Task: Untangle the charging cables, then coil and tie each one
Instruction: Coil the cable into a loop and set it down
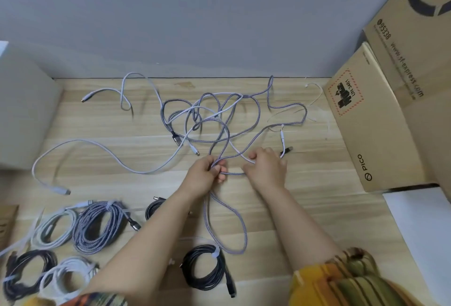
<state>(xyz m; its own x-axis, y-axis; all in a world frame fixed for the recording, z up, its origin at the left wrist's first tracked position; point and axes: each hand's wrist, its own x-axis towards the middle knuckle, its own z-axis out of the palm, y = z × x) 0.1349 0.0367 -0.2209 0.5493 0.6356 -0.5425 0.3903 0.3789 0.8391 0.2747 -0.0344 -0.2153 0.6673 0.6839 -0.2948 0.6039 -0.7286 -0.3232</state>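
Gripping the braided cable (pixel 220 132) just below the tangle (pixel 207 115), your left hand (pixel 207 174) had its fingers curled round a doubled strand; your right hand (pixel 266 166) pinched the same cable beside it. A loop (pixel 229 227) hung nearer you than the tangle, over the desk (pixel 305 196). Pulling hard could have cinched the white cable (pixel 102 149) crossing that tangle into a knot.
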